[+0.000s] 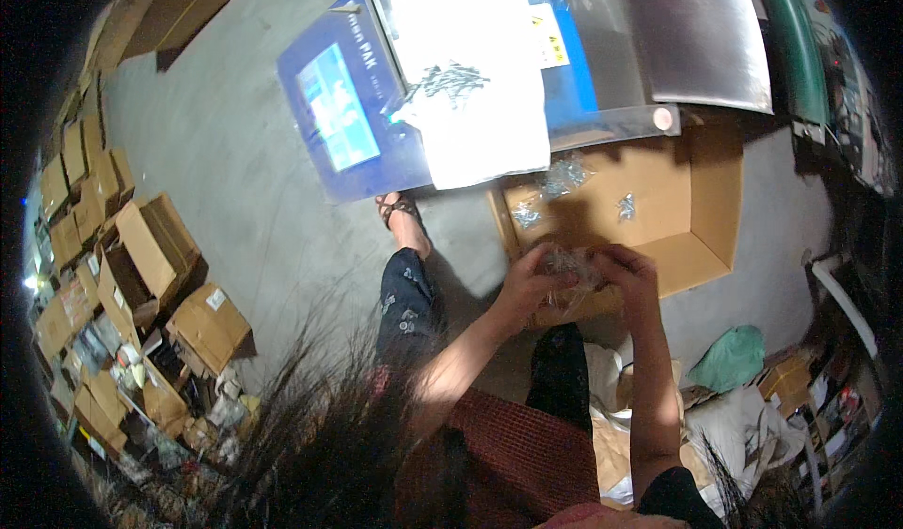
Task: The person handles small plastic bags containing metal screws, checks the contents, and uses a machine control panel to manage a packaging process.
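Observation:
A clear, crinkled plastic bag is stretched between my two hands, low over the near side of an open cardboard box. My left hand grips the bag's left side with closed fingers. On the other side, the fingers of my right hand pinch its edge. What the bag contains, if anything, is too blurred to tell. Inside the box lie small clear bags of shiny metal pieces: a larger bunch by the far wall, one bag at the left and another near the middle.
Beyond the box, a machine has a blue panel with a lit screen. Thin metal pieces are heaped on its bright white surface. Cardboard boxes pile up at left. A green bag and pale sacks lie at lower right.

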The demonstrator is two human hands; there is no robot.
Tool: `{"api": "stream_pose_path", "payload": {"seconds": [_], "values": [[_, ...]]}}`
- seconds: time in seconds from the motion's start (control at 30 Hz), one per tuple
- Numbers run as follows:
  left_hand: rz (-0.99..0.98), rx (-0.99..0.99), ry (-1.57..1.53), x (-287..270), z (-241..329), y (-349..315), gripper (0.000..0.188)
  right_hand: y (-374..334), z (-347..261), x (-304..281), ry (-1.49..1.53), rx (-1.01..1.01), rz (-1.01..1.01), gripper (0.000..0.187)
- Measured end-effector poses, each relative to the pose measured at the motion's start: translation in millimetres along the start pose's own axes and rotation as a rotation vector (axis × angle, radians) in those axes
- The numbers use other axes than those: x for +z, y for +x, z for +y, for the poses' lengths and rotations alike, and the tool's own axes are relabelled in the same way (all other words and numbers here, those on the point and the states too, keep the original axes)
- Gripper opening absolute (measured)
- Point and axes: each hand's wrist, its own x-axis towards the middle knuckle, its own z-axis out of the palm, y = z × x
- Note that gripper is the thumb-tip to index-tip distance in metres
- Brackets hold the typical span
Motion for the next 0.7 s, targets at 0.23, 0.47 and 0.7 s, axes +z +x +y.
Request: {"api": "stream_pose_path", "payload": {"seconds": [0.23,0.47,0.7], "values": [[0.051,0.150,-0.068,-33,0,27,0.022,84,-21,-6,0.377,-0.138,-0.046,0.023],[0.137,0.197,-0.103,-29,16,22,0.020,112,-60,58,0.753,-0.260,-0.113,0.031],[0.440,0.335,-0.061,-25,48,-9,0.018,187,120,26,0.213,-0.167,0.013,0.021]]}}
